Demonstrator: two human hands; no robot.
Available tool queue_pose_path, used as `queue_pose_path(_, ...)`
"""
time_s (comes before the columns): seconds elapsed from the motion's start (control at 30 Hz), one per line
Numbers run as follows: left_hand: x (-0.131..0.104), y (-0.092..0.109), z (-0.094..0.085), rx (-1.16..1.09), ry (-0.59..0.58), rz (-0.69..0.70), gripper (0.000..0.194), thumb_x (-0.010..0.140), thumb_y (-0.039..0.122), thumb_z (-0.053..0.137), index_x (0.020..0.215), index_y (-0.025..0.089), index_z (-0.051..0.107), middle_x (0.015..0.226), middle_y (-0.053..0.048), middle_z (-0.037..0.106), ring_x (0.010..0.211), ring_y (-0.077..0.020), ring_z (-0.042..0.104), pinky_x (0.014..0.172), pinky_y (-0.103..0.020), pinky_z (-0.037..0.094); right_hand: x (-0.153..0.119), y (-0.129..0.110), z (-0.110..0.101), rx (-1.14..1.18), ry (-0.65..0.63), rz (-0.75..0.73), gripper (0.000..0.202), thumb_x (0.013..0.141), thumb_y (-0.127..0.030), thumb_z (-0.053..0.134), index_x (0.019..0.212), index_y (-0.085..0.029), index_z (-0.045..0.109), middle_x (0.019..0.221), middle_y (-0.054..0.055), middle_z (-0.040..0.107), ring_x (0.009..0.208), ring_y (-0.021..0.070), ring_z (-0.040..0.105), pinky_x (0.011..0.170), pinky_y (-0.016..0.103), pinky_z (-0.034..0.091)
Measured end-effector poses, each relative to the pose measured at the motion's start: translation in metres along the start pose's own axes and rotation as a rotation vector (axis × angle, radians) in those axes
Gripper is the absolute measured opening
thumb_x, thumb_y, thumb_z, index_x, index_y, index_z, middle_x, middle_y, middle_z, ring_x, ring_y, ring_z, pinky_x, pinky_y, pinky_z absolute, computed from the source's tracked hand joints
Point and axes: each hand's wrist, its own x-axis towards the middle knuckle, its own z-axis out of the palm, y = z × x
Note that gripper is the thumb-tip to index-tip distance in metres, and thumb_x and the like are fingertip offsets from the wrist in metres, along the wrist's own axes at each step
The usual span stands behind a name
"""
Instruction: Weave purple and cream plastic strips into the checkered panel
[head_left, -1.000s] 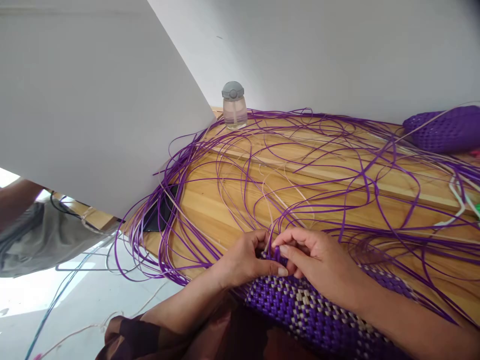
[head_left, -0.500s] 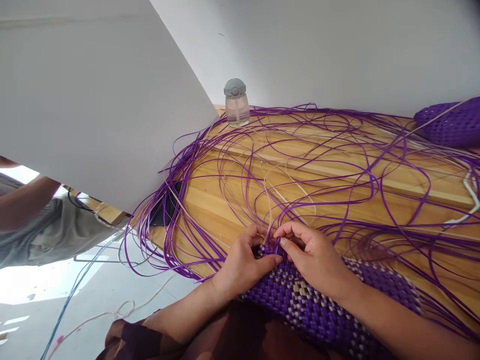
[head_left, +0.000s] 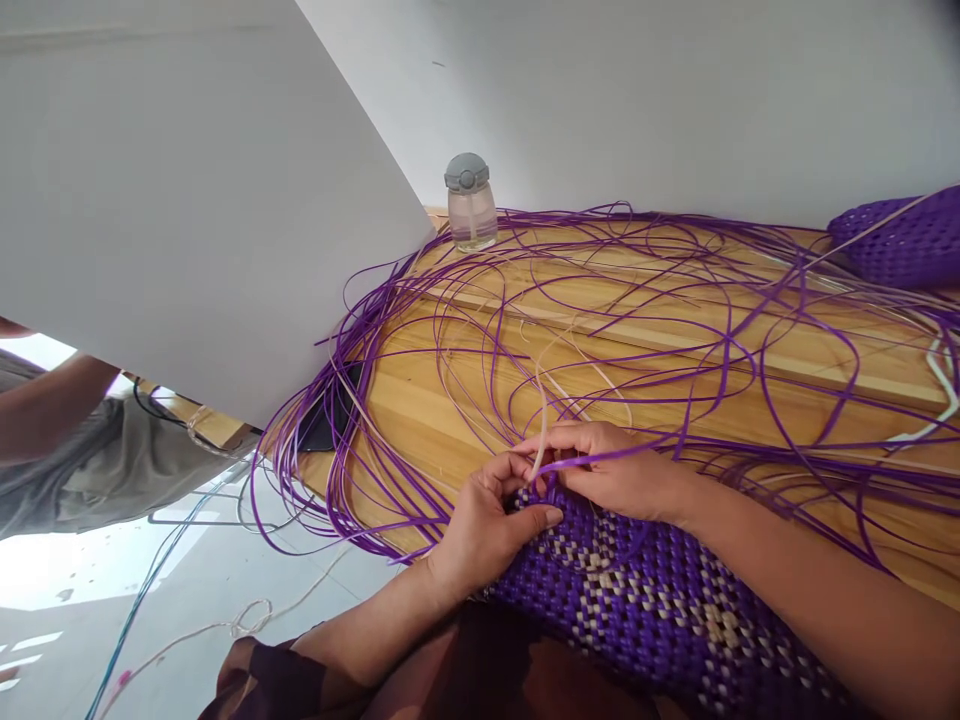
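A purple and cream woven piece (head_left: 637, 590), like a basket wall of plastic strips, lies close against my body. My left hand (head_left: 487, 520) grips its upper left edge, thumb on the near face and fingers curled behind. Just to the right, my right hand (head_left: 622, 475) has its fingers bent together behind the strips at that edge; the fingertips are partly hidden, so what they pinch is unclear. A cream strip (head_left: 543, 410) rises from the edge between the hands. One purple strip (head_left: 600, 457) runs across the back of my right hand.
Long loose purple strips (head_left: 720, 350) sprawl over the wooden table (head_left: 420, 410). A grey-lidded bottle (head_left: 472, 210) stands at the back beside a white panel (head_left: 187, 200). Another purple woven piece (head_left: 900, 240) lies at far right. At left, a person's arm (head_left: 60, 405) shows.
My right hand has turned and shifted its fingers behind the strips at the edge. A purple strip now lies over that hand. The left hand stays on the woven edge.
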Motion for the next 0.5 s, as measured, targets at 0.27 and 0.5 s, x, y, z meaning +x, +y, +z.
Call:
queue_pose_path(0.27,-0.001,-0.003,-0.001,-0.035,0.01,-0.032,0.032,0.072,0.03,0.08,0.085,0.017,0.054,0.082,0.0,0.063,0.074,-0.0096,0.055,0.073,-0.023,0.041,-0.008,0.011,-0.009,-0.453,0.15,-0.268,0.021,0.092,-0.016,0.053,0.088,-0.02,0.073,0.09,0.005,0.065,0.086,0.0153,0.058,0.077,0.029,0.045)
queue_pose_path(0.5,0.003,-0.004,0.0,-0.009,0.015,0.001,0.032,0.07,0.028,0.081,0.084,0.016,0.055,0.084,-0.001,0.064,0.08,-0.0119,0.058,0.077,-0.024,0.044,-0.032,-0.019,-0.013,-0.597,0.047,-0.337,0.019,0.094,-0.016,0.051,0.086,-0.019,0.067,0.083,0.003,0.068,0.086,0.017,0.06,0.094,0.035,0.042)
